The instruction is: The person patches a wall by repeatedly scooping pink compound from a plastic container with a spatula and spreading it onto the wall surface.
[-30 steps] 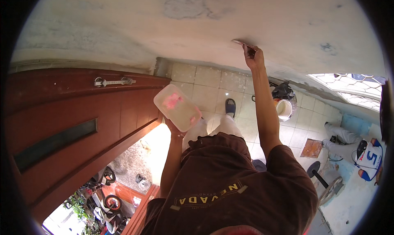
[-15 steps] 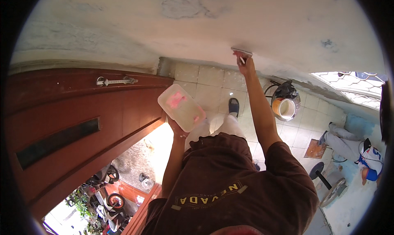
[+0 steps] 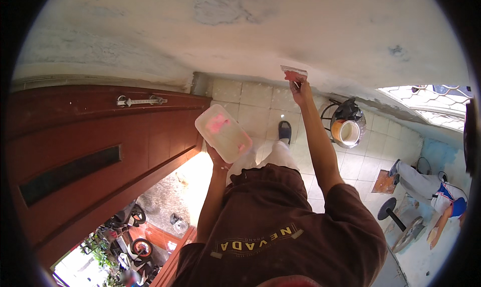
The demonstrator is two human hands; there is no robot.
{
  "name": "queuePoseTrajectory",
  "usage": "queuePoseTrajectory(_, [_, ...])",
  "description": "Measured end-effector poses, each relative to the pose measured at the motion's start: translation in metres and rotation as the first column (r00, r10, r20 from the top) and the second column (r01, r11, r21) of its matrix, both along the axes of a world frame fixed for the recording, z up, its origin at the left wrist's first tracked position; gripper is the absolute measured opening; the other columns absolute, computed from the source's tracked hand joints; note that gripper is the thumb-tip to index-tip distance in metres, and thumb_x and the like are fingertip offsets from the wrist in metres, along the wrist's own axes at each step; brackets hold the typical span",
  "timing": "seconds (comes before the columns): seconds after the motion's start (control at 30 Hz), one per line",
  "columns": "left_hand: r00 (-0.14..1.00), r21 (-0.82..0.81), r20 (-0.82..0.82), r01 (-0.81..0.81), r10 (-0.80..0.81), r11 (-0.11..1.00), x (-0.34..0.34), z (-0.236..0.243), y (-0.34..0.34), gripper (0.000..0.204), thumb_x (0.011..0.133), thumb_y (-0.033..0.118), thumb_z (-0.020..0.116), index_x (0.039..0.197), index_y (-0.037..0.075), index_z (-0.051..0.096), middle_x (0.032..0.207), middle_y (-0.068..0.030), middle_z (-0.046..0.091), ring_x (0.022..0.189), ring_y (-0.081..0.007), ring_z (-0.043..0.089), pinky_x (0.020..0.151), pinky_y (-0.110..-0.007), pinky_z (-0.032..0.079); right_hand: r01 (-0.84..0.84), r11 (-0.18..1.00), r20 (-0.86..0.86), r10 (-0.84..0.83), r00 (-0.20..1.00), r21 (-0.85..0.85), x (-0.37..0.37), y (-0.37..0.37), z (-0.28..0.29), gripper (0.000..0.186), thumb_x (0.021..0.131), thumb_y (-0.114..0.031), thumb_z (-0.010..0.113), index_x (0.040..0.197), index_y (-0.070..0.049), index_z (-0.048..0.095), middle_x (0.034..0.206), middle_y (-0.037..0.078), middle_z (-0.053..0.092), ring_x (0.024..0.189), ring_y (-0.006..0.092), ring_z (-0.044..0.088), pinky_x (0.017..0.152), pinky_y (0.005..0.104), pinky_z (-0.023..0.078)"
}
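My left hand (image 3: 218,159) holds a shallow, whitish plastic tub (image 3: 226,137) from its near side, mostly hidden beneath it. Pink paste (image 3: 217,123) lies at the tub's far end, with a smaller smear at the near right corner. My right arm is stretched forward, and my right hand (image 3: 300,92) is closed round a putty knife (image 3: 294,75) with a red body and a wide pale edge. That edge is close to the patchy plastered wall (image 3: 320,31); whether it touches I cannot tell.
On the left stands a red-brown door (image 3: 150,131) with a metal handle (image 3: 141,101). A round stand by the wall holds a bucket (image 3: 347,132) and a black plastic bag (image 3: 346,109). At the right, a co-worker (image 3: 436,189) is near a pedestal-like object (image 3: 393,213). Motorbikes (image 3: 140,232) show outside.
My right hand has drawn the putty knife slightly back toward me, and its red face shows more. The tub has shifted a little right. The co-worker's body and arm have moved.
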State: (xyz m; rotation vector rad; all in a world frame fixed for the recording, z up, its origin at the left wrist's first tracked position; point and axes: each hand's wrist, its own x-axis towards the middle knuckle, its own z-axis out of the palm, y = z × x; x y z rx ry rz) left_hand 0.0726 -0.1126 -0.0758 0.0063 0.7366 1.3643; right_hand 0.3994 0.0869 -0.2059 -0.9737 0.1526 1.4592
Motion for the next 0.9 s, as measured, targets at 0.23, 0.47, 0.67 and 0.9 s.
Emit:
queuePoseTrajectory(0.23, [0.993, -0.013, -0.114, 0.030, -0.031, 0.999, -0.007, 0.005, -0.008, 0.069, 0.101, 0.056, 0.038, 0.150, 0.007, 0.037, 0.141, -0.0199, 0.052, 0.126, -0.0362, 0.055, 0.104, -0.053, 0.047, -0.108, 0.979, 0.045, 0.101, 0.994, 0.173, -0.003, 0.042, 0.023, 0.012, 0.098, -0.006, 0.051, 0.106, -0.001, 0.058, 0.109, 0.011, 0.061, 0.100, 0.0240, 0.060, 0.084, 0.0299, 0.058])
queuePoseTrajectory(0.47, [1.000, -0.021, -0.014, 0.015, -0.015, 1.000, -0.010, 0.007, -0.012, 0.075, 0.097, 0.062, 0.041, 0.149, 0.008, 0.039, 0.141, -0.0190, 0.052, 0.125, -0.0363, 0.056, 0.101, -0.054, 0.050, 0.100, 0.992, 0.055, -0.104, 0.993, 0.071, -0.007, 0.006, 0.036, 0.015, 0.098, -0.008, 0.048, 0.105, -0.002, 0.060, 0.108, 0.012, 0.064, 0.097, 0.0228, 0.060, 0.080, 0.0304, 0.057])
queuePoseTrajectory(0.67, [0.993, 0.013, -0.029, 0.113, -0.112, 0.994, -0.009, 0.006, 0.009, 0.077, 0.096, 0.064, 0.042, 0.149, 0.008, 0.038, 0.139, -0.0185, 0.053, 0.124, -0.0363, 0.057, 0.101, -0.054, 0.050, 0.058, 0.996, 0.082, -0.063, 0.995, 0.066, 0.026, 0.040, -0.017, 0.021, 0.097, -0.008, 0.044, 0.110, -0.003, 0.061, 0.104, 0.010, 0.061, 0.099, 0.0219, 0.059, 0.080, 0.0292, 0.054])
queuePoseTrajectory(0.9, [0.990, 0.054, -0.133, 0.050, -0.043, 0.997, -0.037, 0.002, -0.006, 0.080, 0.095, 0.067, 0.042, 0.150, 0.009, 0.038, 0.143, -0.0197, 0.052, 0.125, -0.0368, 0.057, 0.103, -0.053, 0.049, 0.125, 0.991, 0.074, -0.128, 0.989, 0.040, -0.014, 0.010, 0.014, 0.022, 0.100, -0.013, 0.044, 0.108, -0.003, 0.061, 0.110, 0.011, 0.064, 0.097, 0.0225, 0.061, 0.083, 0.0304, 0.056])
